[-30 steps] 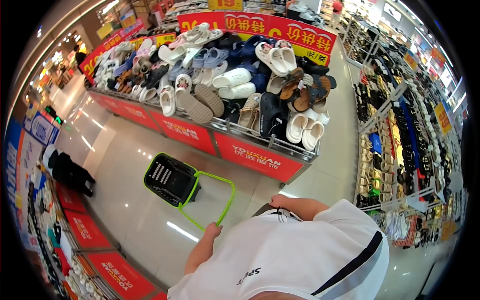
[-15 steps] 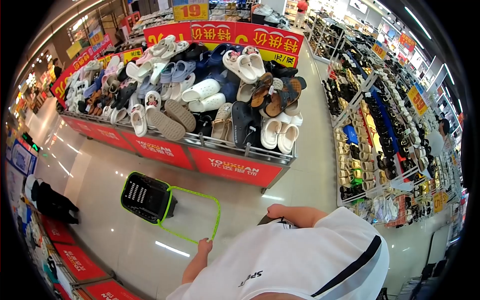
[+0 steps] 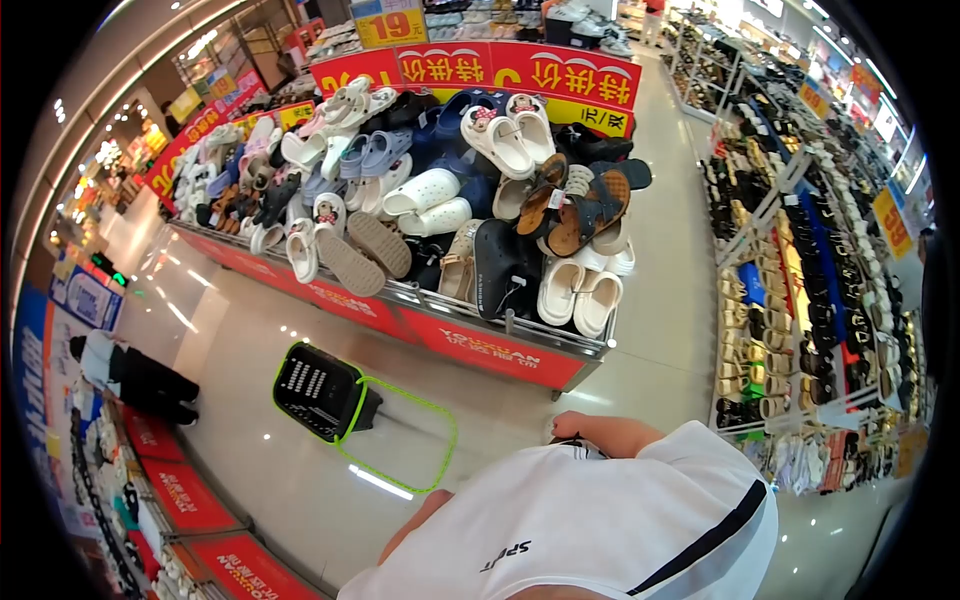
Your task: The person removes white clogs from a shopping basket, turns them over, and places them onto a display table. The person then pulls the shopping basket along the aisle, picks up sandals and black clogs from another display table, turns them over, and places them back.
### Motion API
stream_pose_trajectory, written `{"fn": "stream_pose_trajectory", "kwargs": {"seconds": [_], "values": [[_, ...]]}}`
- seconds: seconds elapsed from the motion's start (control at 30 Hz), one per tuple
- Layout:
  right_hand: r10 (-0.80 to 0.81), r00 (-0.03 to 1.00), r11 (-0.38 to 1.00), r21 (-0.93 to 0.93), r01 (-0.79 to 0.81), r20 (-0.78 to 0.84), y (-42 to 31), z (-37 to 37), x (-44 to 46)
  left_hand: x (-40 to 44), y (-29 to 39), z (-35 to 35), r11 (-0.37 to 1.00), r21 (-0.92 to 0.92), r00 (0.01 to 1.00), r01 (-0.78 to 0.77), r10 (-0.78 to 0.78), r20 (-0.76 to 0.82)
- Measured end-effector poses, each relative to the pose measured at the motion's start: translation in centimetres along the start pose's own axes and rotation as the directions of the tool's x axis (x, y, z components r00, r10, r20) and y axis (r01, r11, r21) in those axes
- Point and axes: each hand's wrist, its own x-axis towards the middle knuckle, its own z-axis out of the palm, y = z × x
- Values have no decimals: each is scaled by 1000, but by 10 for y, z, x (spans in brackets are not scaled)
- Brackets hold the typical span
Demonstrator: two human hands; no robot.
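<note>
My left hand (image 3: 438, 497) is closed at the near end of a bright green looped handle (image 3: 452, 440). The handle belongs to a black basket (image 3: 318, 392) with a green rim, which stands on the floor ahead and to the left. My right hand (image 3: 566, 426) is at my waist, by the hem of the white shirt, with its fingers curled; what they hold, if anything, is hidden.
A long bin (image 3: 490, 347) heaped with clogs and sandals stands ahead. Shoe racks (image 3: 790, 300) line the right side. A person (image 3: 140, 375) in dark trousers bends by the red-panelled stand (image 3: 172, 480) at left. Shiny floor (image 3: 240, 440) lies around the basket.
Over the last second the view swung right, then partly back. The bin looks nearer. My left hand has sunk lower against the shirt, still at the handle.
</note>
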Motion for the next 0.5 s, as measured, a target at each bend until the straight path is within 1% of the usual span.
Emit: {"fn": "stream_pose_trajectory", "kwargs": {"seconds": [0.1,0.17,0.27,0.37,0.47,0.5], "values": [[-36,999,999,29,36,-28,29,-12,29,10,43,-19,1000,20,998,4,-2,-69],[-41,999,998,52,42,-15,45,-16,41,20,73,-29,1000,28,995,1,2,-102],[-70,997,993,96,72,-24,70,-32,38,34,113,-38,999,41,991,-14,19,-129],[-53,997,994,91,58,-63,110,-26,52,50,153,-49,997,59,989,-43,51,-141],[-73,990,980,174,93,-121,140,-49,7,67,189,-59,994,85,984,-74,87,-156],[-8,984,980,193,42,-176,156,-40,6,72,201,-64,993,87,981,-85,98,-165]]}}
